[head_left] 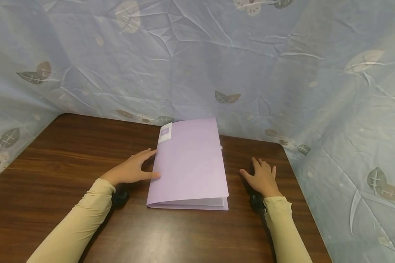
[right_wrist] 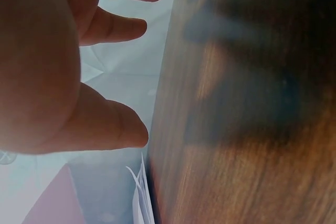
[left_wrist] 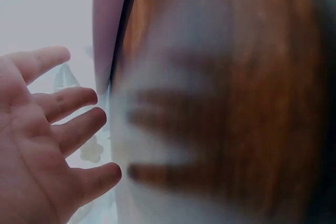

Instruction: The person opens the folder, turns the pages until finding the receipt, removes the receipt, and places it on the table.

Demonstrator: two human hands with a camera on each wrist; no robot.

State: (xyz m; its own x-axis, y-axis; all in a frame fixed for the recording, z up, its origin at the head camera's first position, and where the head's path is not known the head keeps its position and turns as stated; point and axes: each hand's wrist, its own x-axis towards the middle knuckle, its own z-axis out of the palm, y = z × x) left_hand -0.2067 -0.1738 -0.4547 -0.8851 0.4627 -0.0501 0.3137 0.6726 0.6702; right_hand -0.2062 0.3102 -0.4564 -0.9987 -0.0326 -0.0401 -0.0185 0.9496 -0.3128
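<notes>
A light purple folder (head_left: 191,164) lies closed on the table, its cover lifted slightly at the right and near side, with white sheets (head_left: 197,201) showing inside. A white label (head_left: 165,133) marks its upper left corner. My left hand (head_left: 131,168) is at the folder's left edge, fingers spread, thumb and fingertips overlapping the edge in the head view. In the left wrist view its fingers are straight and apart. To the right of the folder, my right hand (head_left: 261,178) is over the table with fingers extended, holding nothing. Sheet edges (right_wrist: 140,198) appear below its thumb in the right wrist view.
The dark wooden table (head_left: 69,153) has a glossy surface that reflects the hands. A pale blue leaf-patterned cloth (head_left: 197,65) hangs behind the table and along both sides. Dark wrist devices (head_left: 120,198) sit under the cuffs.
</notes>
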